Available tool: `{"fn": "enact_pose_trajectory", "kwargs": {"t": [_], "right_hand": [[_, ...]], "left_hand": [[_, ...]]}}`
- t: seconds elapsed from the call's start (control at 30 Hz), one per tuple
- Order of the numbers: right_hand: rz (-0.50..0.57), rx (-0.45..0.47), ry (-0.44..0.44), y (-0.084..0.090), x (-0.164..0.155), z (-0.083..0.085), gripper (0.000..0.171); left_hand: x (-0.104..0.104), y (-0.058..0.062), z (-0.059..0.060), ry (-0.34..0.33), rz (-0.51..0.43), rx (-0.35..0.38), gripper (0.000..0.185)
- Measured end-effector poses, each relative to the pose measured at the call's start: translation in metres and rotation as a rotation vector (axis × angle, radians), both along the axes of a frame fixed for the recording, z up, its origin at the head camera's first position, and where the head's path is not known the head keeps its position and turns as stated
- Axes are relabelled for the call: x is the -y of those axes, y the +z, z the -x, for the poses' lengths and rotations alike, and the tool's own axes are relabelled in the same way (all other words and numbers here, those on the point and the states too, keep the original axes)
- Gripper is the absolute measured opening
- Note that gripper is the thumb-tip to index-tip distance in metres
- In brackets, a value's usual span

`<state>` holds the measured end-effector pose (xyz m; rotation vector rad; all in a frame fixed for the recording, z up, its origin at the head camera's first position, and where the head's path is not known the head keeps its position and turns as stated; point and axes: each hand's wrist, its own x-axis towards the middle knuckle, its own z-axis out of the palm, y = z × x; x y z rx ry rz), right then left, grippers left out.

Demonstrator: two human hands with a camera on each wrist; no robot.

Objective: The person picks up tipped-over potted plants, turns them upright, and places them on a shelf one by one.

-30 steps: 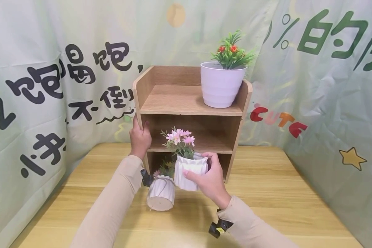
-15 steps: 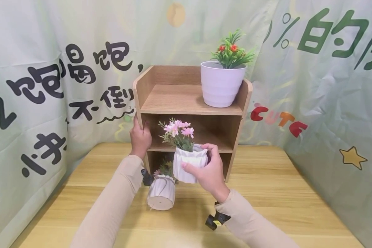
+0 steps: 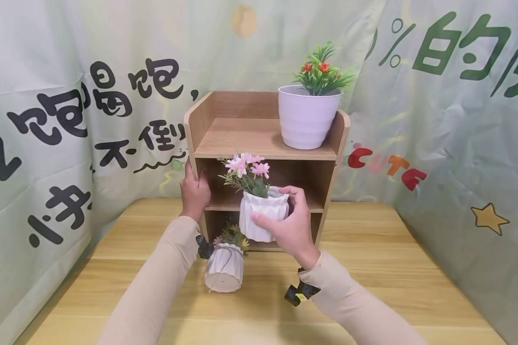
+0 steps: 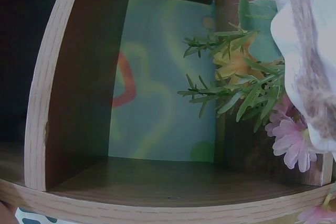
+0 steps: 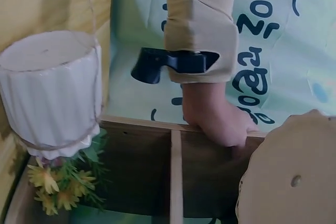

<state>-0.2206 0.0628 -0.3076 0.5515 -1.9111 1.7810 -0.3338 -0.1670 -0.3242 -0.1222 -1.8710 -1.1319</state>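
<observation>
My left hand grips the left side panel of a wooden shelf unit, its thumb on the inner side. In my right hand is a white fluted flowerpot with pink flowers, held upright by its side in front of the middle and lower compartments. Its round base shows in the right wrist view. A second white pot with twine round it lies tipped over on the table, its base towards me. Yellow flowers and pink ones spill from it towards the bottom compartment.
On the shelf's top right stands a larger white pot with a green plant and red flowers. The wooden table lies beneath everything. Printed cloth hangs behind and along both sides.
My right hand has lifted the pink-flowered pot upwards and slightly left, uncovering more of the tipped pot's flowers. The left hand stays on the shelf panel.
</observation>
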Motion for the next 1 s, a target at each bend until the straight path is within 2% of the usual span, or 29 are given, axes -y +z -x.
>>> {"fn": "enact_pose_trajectory", "kwargs": {"t": [0.6,1.0], "right_hand": [[-0.017,-0.119,-0.109,0.028,-0.001,0.014,0.068],[0.01,-0.189,-0.15,0.042,0.002,0.02,0.066]], "left_hand": [[-0.001,0.002,-0.004,-0.011,-0.018,0.05,0.048],[-0.001,0.002,-0.004,-0.025,-0.032,0.062,0.048]]}}
